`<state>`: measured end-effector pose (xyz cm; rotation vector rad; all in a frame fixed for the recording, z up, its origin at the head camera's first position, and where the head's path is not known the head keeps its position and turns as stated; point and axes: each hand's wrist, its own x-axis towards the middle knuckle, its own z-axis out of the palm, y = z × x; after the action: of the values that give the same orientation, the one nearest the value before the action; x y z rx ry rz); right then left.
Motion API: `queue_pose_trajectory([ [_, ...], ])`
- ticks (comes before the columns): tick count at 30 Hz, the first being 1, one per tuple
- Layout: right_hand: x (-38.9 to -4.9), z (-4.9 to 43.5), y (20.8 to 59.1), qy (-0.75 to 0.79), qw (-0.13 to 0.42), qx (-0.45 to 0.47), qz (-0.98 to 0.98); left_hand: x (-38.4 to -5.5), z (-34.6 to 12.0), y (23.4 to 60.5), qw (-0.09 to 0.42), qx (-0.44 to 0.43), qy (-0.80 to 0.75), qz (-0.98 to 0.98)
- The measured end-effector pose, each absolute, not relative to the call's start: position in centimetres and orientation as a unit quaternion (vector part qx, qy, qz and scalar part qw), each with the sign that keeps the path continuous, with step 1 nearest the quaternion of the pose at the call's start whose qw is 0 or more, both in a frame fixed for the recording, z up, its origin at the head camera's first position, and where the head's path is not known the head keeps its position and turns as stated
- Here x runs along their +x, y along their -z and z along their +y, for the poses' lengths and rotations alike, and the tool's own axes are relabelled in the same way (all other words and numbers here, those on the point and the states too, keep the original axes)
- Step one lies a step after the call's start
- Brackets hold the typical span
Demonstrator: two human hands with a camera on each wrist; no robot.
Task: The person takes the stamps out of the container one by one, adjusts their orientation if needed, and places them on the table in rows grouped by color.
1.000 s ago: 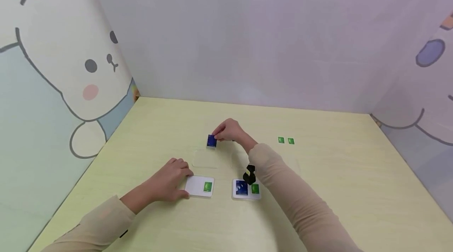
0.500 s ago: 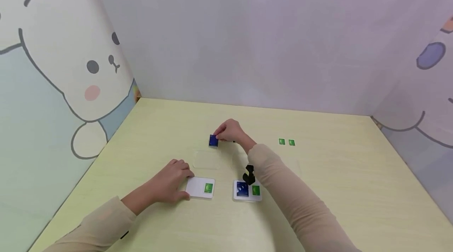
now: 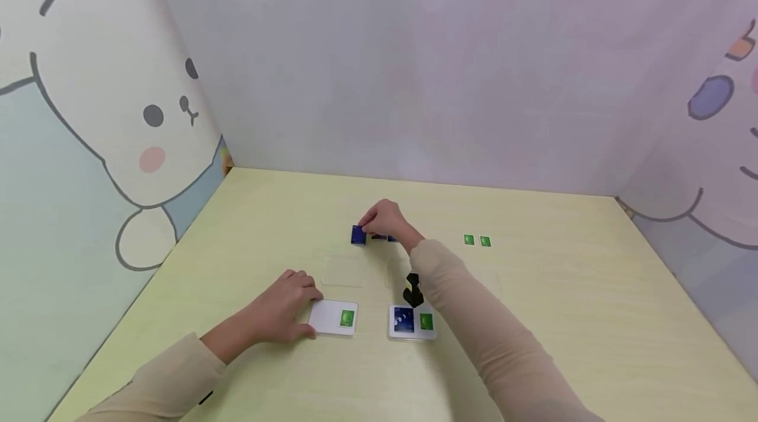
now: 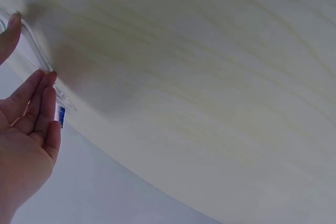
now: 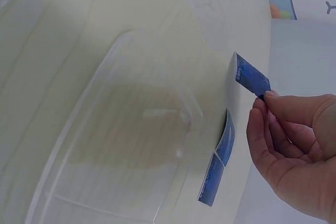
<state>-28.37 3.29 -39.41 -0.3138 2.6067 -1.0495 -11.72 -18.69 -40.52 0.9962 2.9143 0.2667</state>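
Note:
My left hand (image 3: 284, 310) holds the left end of a flat white rectangular case (image 3: 326, 318), thumb and fingers at its edges. A green square label (image 3: 347, 318) lies on the right part of that case. My right hand (image 3: 383, 218) pinches a dark blue square label (image 5: 253, 78) by one edge between thumb and fingers, tilted just over the table. Two more blue labels (image 5: 218, 161) lie beside that hand, partly hidden by it in the head view. A second white case (image 3: 412, 335) bears a blue label (image 3: 404, 320) and a green label (image 3: 426, 322).
Clear plastic lids (image 3: 345, 271) lie behind the cases, one partly under my right forearm. Two green labels (image 3: 477, 240) lie on the table (image 3: 562, 290) at the right. Cloth walls (image 3: 414, 66) stand at the back and sides.
My right hand has shifted the pinched blue label slightly to the right, and the blue labels behind the hand show more. The left hand keeps its place on the white case.

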Motion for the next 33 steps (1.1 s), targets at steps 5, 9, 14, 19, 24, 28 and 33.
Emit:
queue_pose_trajectory([
  [5,-28.58,3.15,39.46,0.348,0.144,-0.115,0.919,-11.77,-18.64,40.48,0.027,0.320,-0.083,0.943],
  [9,-28.78,3.00,39.75,0.325,0.124,-0.121,0.930,-11.86,-18.63,40.45,0.029,0.319,-0.083,0.944],
  [14,-28.96,2.96,40.10,0.304,0.108,-0.123,0.939,-11.93,-18.53,40.51,0.027,0.321,-0.085,0.943],
  [19,-29.04,2.97,40.20,0.304,0.110,-0.116,0.939,-11.96,-18.45,40.57,0.028,0.318,-0.084,0.944],
  [24,-29.08,2.89,40.01,0.301,0.102,-0.122,0.940,-12.01,-18.44,40.67,0.025,0.317,-0.083,0.944],
  [28,-29.16,2.83,39.88,0.292,0.100,-0.122,0.943,-11.92,-18.41,40.69,0.021,0.319,-0.085,0.944],
  [33,-29.31,2.74,39.86,0.279,0.103,-0.115,0.948,-11.90,-18.38,40.59,0.027,0.319,-0.089,0.943],
])
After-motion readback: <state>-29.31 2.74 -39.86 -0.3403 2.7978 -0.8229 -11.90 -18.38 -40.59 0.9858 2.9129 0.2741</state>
